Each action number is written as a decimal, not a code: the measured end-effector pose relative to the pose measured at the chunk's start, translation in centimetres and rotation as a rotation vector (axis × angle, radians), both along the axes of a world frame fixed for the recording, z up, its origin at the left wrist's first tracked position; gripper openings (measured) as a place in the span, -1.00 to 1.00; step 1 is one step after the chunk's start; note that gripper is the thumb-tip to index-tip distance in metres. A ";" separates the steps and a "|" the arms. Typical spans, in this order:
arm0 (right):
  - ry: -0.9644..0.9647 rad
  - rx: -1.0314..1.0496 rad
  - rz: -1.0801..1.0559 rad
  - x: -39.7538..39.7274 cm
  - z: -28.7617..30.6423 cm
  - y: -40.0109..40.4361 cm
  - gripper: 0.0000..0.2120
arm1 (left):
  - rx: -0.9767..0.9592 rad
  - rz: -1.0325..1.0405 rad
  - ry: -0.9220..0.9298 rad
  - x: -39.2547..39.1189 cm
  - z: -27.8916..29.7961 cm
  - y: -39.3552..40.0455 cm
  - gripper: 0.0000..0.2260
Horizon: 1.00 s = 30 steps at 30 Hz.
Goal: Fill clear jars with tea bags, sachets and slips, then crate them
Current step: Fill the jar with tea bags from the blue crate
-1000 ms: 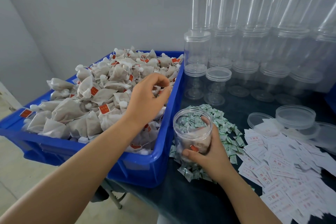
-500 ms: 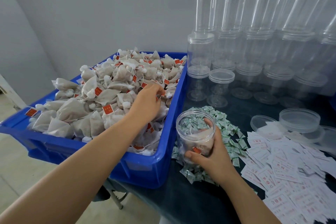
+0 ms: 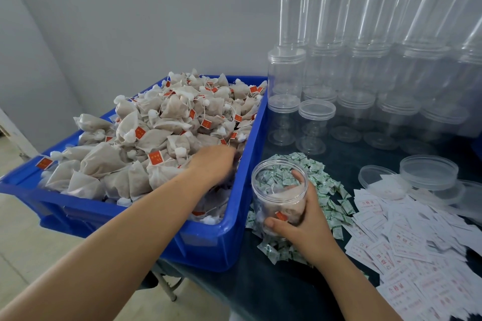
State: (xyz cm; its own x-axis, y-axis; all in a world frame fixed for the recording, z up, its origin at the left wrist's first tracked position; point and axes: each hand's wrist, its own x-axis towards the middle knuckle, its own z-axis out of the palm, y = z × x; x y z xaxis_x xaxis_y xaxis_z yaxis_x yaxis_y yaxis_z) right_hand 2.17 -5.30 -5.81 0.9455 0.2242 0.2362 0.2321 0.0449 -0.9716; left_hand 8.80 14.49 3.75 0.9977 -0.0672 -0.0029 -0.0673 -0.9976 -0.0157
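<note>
Soft mesh tea bags (image 3: 167,135), light and crushable, so I'd pinch by corners; my left hand (image 3: 214,161) digs in, grip unclear, right hand (image 3: 305,227) grasping jar (image 3: 279,190).

Crate (image 3: 229,242) sits at the left, overhanging the near-left edge of the table (image 3: 273,292), heaped with tea bags (image 3: 156,138). Left hand (image 3: 214,164) is down in the heap at the crate's right side. Just right of the crate: open jar (image 3: 280,195) upright on the sachet pile (image 3: 328,190), right hand (image 3: 305,227) wrapped round its near side, a few tea bags inside. Slips (image 3: 407,250) spread to the right of the sachets, out to the near right. Loose lids (image 3: 427,172) lie far of the slips. Stacked empty jars (image 3: 365,73) stand along the far right, behind everything.
</note>
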 end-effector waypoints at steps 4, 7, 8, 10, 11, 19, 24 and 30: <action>-0.007 0.005 -0.002 0.0 0.0 0.0 -0.13 | -0.071 -0.029 -0.014 -0.2 0.1 -0.1 -0.72; 0.002 0.001 0.004 0.0 0.0 0.0 -0.11 | -0.155 -0.017 -0.048 -0.2 0.2 -0.1 -0.77; 0.003 0.001 0.008 0.0 0.0 0.0 -0.10 | -0.189 -0.010 -0.065 -0.3 0.3 -0.1 -0.79; 0.003 0.008 0.010 0.0 0.0 0.0 -0.11 | -0.281 -0.003 -0.114 -0.4 0.6 0.1 -0.82; 0.002 0.014 0.009 0.0 0.0 0.0 -0.12 | -0.335 -0.001 -0.154 -0.5 0.7 0.2 -0.83; 0.006 0.001 -0.005 0.0 0.0 -0.1 -0.10 | -0.528 -0.062 -0.471 -0.9 1.3 0.7 -0.90; 0.003 -0.007 0.000 0.0 0.0 0.0 -0.09 | -0.651 -0.086 -0.607 -1.3 2.0 0.6 -0.95; 0.001 -0.011 -0.008 0.1 0.0 0.0 -0.08 | -0.831 -0.211 -0.706 -2.5 2.8 -0.1 -0.88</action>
